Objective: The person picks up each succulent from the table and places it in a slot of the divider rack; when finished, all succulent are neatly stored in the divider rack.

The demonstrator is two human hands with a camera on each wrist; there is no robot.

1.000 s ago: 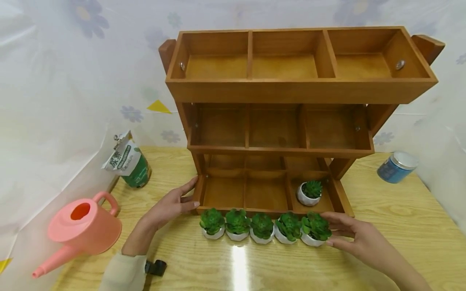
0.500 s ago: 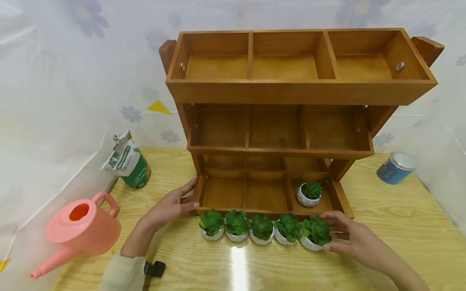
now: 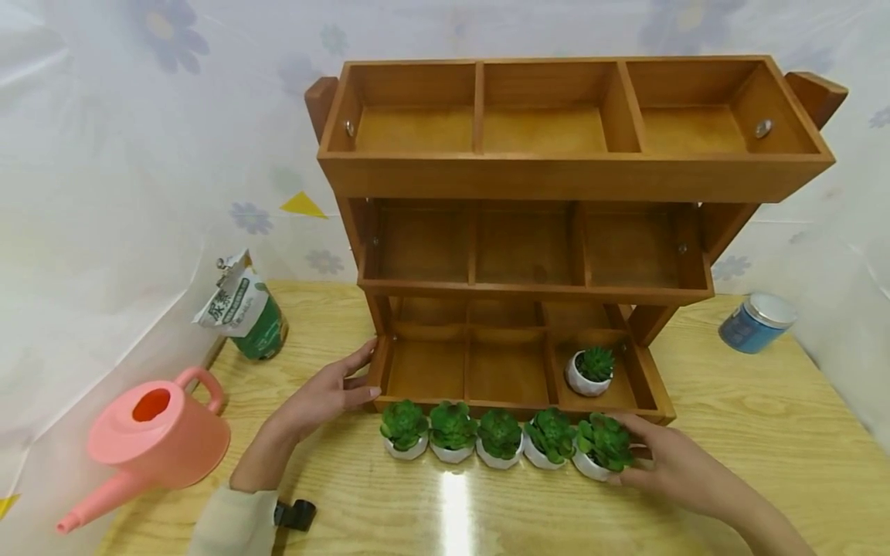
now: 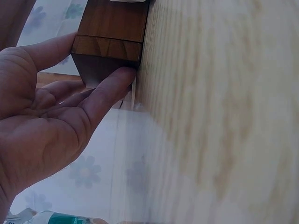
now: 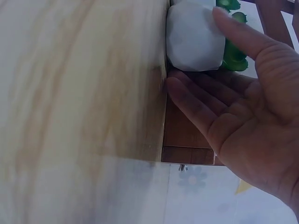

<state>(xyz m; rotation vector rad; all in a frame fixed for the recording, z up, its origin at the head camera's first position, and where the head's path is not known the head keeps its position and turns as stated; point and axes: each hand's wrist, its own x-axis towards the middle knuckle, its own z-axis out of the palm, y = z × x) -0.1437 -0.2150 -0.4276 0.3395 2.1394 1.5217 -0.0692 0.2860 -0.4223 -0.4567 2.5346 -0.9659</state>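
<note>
The left hand (image 3: 322, 395), fingers spread and gripping nothing, touches the left end of the wooden shelf (image 3: 556, 179). The right hand (image 3: 669, 463), fingers extended and thumb apart, touches the rightmost potted succulent (image 3: 602, 446) of five lined up along the shelf's front edge.

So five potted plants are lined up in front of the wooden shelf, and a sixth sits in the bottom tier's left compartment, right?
Not quite: the sixth plant sits in the right compartment, as the head view shows. The rest is correct.
</note>
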